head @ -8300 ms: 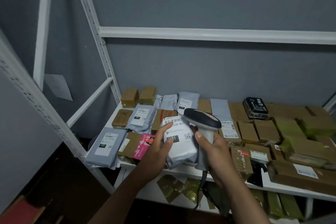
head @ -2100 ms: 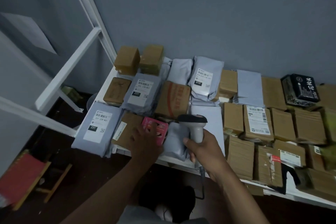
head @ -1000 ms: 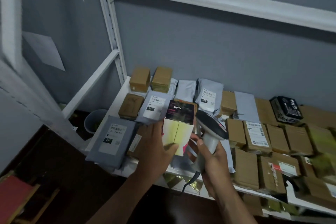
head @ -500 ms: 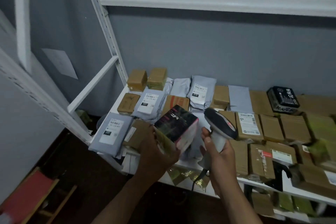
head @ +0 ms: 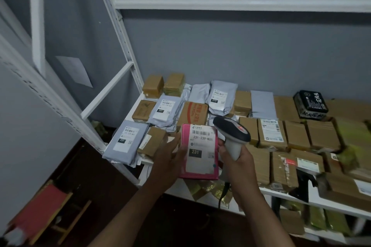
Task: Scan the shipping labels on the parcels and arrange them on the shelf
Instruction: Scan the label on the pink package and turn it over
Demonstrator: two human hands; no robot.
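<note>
Pink parcel (head: 198, 152), white label reading 231-239-K01, held by left hand (head: 168, 158).

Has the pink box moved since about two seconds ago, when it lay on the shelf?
Yes. The pink box is off the shelf, held up by the left hand with its label facing the camera, beside the scanner.

Two bare forearms enter from the lower centre of the frame, ending in the left hand (head: 167, 161) and right hand (head: 240, 161). No sleeves, gloves, rings or wristbands are visible on either arm.
</note>
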